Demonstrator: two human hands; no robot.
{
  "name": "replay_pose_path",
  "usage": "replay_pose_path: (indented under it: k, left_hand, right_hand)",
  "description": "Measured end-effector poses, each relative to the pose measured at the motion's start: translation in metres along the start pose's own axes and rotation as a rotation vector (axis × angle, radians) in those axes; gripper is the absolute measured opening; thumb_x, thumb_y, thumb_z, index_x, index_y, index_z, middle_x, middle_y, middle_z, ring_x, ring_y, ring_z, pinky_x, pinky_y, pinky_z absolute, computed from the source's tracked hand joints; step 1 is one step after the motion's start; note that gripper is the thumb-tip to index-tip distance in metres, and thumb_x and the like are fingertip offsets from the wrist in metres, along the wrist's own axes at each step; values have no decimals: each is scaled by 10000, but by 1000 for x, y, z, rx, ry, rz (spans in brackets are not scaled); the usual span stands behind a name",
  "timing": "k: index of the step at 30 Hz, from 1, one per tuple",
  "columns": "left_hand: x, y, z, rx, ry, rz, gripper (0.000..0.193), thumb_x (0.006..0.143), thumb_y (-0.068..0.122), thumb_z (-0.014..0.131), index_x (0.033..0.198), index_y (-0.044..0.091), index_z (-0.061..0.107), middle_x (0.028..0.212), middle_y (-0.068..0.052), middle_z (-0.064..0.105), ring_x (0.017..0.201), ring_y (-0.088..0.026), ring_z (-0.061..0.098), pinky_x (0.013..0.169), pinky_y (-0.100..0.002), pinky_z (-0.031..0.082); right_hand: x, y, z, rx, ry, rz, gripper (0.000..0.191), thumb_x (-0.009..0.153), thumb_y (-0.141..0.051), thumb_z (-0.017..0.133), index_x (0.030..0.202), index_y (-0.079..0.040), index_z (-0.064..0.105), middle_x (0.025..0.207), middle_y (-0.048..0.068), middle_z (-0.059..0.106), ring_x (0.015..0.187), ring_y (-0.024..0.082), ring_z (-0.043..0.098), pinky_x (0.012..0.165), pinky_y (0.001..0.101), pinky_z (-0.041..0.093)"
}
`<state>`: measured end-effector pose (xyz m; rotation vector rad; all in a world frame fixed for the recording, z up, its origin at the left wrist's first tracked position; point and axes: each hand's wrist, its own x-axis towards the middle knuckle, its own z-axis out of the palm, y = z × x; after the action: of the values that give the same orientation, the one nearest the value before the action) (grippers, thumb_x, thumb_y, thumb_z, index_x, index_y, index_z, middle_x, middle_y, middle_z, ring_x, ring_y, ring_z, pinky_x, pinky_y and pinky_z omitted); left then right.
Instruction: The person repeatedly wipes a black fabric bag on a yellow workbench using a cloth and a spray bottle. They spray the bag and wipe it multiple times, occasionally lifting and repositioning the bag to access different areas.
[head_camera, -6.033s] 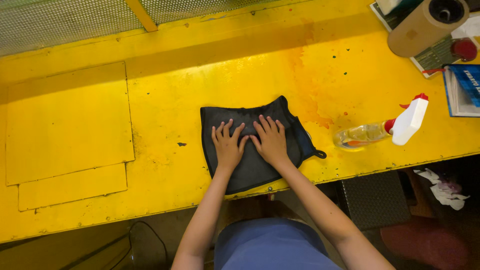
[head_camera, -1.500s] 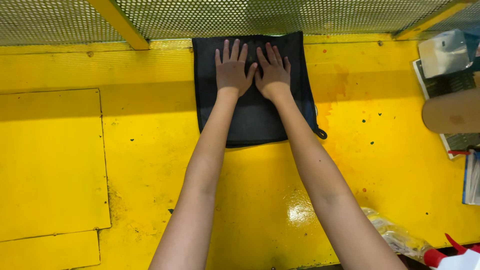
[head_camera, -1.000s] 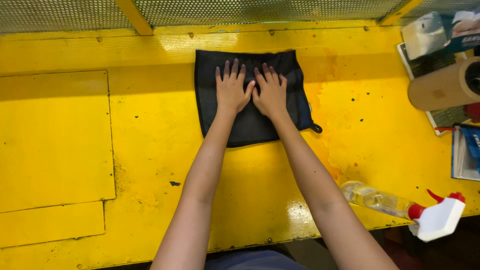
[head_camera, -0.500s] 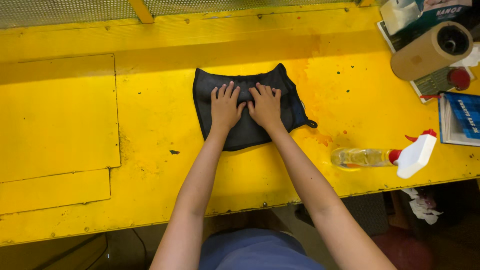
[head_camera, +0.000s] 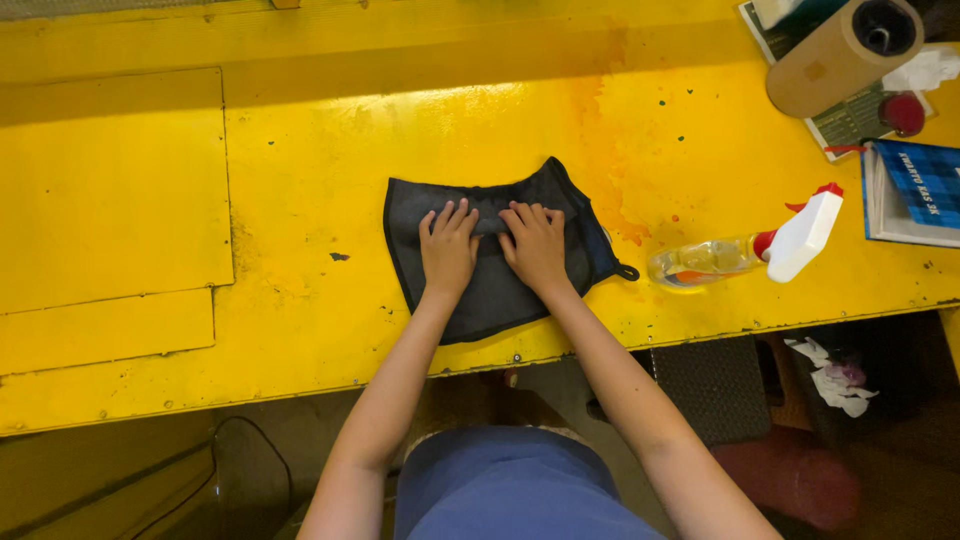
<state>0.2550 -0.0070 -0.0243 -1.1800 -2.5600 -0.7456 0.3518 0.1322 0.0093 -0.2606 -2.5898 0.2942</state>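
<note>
Fingers (head_camera: 452, 222) of the left hand (head_camera: 448, 255) and fingers (head_camera: 528, 218) of the right hand (head_camera: 537, 248) lie spread and flat on a dark cloth (head_camera: 495, 290), palms down, grasping nothing and pressing the fabric against a yellow tabletop (head_camera: 300, 200). The 2 hands sit side by side, close together but not touching, near the middle of the cloth. The cloth is rumpled, its top edge bunched just beyond the fingertips, and a small loop (head_camera: 626, 271) sticks out of its edge to the right of the right hand. Its lower corner reaches almost to the tabletop's near edge, below the wrists.

Well to the right of the fingers a clear spray bottle (head_camera: 735, 255) with a white and red trigger head lies on its side on the tabletop. Farther right and away from the person, a brown cardboard roll (head_camera: 830, 60) rests over a printed sheet (head_camera: 850, 120), with a small red object (head_camera: 903, 112) beside it and a blue checked book (head_camera: 920, 190) at the tabletop's right edge. To the left of the fingers, 2 flat yellow panels (head_camera: 110, 190) are set into the surface. An orange stain (head_camera: 605, 170) marks the paint just beyond the right hand.
</note>
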Motion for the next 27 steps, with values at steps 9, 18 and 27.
replay_pose_path:
  k: [9, 18, 27]
  left_hand:
    - [-61, 24, -15, -83, -46, -18, 459, 833, 156, 745, 1283, 74, 699, 1418, -105, 641, 1379, -277, 529, 1155, -477, 325]
    - [-100, 46, -38, -138, -168, -18, 438, 841, 161, 743, 1266, 65, 700, 1408, -131, 638, 1383, -289, 524, 1158, -494, 329]
    - [-126, 65, -47, -187, -63, 25, 553, 771, 119, 727, 1319, 72, 672, 1440, -132, 620, 1385, -289, 529, 1153, -464, 358]
  right_hand:
    - [-64, -20, -18, 24, -21, 46, 399, 828, -194, 764, 1209, -112, 679, 1321, 75, 662, 1210, 264, 596, 1037, 461, 372]
    - [-105, -42, -52, 27, -136, 127, 398, 813, -194, 755, 1195, -107, 683, 1319, 76, 659, 1199, 265, 587, 1025, 461, 370]
    - [-142, -45, -51, 43, -54, 115, 497, 791, -192, 734, 1281, -154, 661, 1406, 60, 620, 1286, 248, 565, 1087, 457, 328]
